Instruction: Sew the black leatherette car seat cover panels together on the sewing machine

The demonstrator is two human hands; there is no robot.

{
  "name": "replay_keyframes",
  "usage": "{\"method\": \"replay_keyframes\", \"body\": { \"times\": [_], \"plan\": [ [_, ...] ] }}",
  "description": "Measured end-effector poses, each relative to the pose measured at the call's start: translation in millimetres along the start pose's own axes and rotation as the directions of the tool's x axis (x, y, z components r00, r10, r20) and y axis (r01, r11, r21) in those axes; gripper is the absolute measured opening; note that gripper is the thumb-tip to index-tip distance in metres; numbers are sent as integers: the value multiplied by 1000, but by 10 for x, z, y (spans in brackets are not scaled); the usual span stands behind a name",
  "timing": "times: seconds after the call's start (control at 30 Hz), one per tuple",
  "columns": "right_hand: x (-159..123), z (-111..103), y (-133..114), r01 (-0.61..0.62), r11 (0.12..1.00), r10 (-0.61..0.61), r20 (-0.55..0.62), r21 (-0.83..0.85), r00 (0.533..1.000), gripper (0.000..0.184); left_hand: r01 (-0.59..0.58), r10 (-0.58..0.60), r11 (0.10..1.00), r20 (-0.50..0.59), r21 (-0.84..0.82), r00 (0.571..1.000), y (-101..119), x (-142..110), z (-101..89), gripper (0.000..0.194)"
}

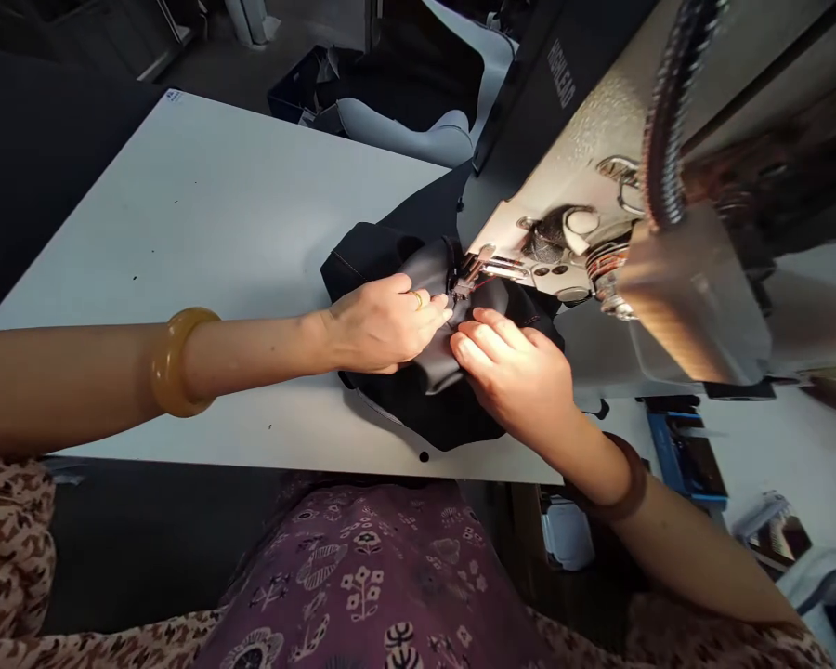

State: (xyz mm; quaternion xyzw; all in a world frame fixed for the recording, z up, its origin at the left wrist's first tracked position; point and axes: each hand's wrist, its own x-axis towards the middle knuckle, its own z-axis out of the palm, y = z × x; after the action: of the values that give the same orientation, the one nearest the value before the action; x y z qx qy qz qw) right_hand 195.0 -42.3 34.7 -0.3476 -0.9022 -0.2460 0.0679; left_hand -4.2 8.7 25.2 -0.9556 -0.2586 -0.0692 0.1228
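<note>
A bundle of black fabric (383,255) lies on the white table (215,214) under the presser foot (468,277) of a sewing machine (585,167). My left hand (380,323), with a ring on one finger, is closed on a fold of the fabric just left of the foot. My right hand (519,372) rests on the fabric below the foot, its fingers curled and pressing the cloth down. The fingertips of both hands nearly touch in front of the needle.
A yellow bangle (174,360) sits on my left forearm and a brown one (623,483) on my right wrist. More dark and grey pieces (404,116) lie in a bin beyond the table. A flexible lamp neck (669,111) hangs over the machine.
</note>
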Motion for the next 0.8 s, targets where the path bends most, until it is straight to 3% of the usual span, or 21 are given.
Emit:
{"method": "replay_keyframes", "body": {
  "times": [0.1,0.37,0.5,0.63,0.8],
  "plan": [
    [3,16,85,17,1000,-16,-20,20,1000,17,-103,105,979,2,177,995,51,24,-2,37],
    [-13,62,185,53,998,-53,-36,23,998,20,-40,68,942,-73,334,995,171,62,21,39],
    [-20,83,234,46,996,-47,15,73,999,21,-3,42,949,-117,316,992,224,93,61,35],
    [43,19,184,-67,992,50,147,111,988,24,-57,108,964,-187,261,976,147,95,55,30],
    [203,-81,173,-106,988,67,302,114,951,36,-221,227,970,-48,105,973,-182,188,-39,27]
  ]
}}
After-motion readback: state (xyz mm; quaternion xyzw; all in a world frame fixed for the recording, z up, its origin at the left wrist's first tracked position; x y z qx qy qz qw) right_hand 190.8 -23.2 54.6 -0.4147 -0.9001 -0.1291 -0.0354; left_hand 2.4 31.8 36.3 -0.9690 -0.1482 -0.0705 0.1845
